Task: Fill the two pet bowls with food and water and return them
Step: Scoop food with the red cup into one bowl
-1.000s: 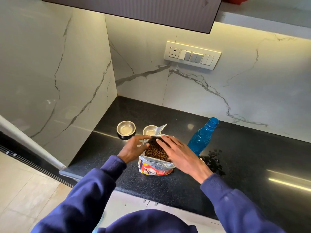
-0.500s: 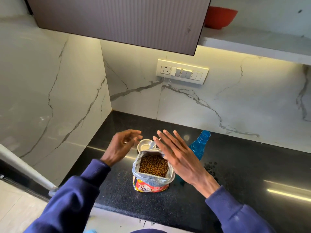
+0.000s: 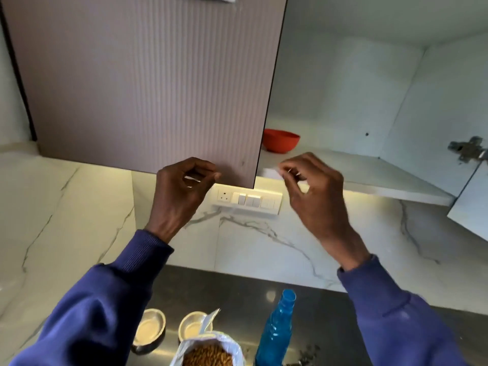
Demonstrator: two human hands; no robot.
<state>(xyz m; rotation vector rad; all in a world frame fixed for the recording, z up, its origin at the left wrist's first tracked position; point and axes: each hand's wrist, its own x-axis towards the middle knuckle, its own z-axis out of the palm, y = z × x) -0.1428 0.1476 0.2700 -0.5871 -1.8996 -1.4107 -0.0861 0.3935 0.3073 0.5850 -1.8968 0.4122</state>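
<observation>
My left hand (image 3: 182, 191) is raised in front of the lower edge of the ribbed cabinet door (image 3: 148, 83), fingers curled loosely inward with the thumb near the fingertips; it grips nothing that I can make out, and I cannot tell whether it touches the door. My right hand (image 3: 314, 191) is up at the same height, just before the front lip of the open cabinet's shelf (image 3: 369, 178), fingers bent and pinched toward the thumb, also with nothing held. Both wrists come out of blue sleeves (image 3: 113, 294).

Between my hands, on the marble wall (image 3: 250, 247), sits a white switch panel (image 3: 248, 200). On the shelf behind the door's edge rests a red bowl (image 3: 281, 140), partly hidden by the door. A metal hinge (image 3: 468, 149) shows at the cabinet's right side.

Down on the dark countertop (image 3: 330, 313), the two metal pet bowls stand side by side: the left bowl (image 3: 149, 328) partly covered by my left sleeve, the right bowl (image 3: 194, 326) just behind the open food bag (image 3: 208, 350), which shows brown kibble inside. A blue bottle (image 3: 277, 331) with no cap stands upright just right of the bag. Whether either bowl holds anything, I cannot tell.
</observation>
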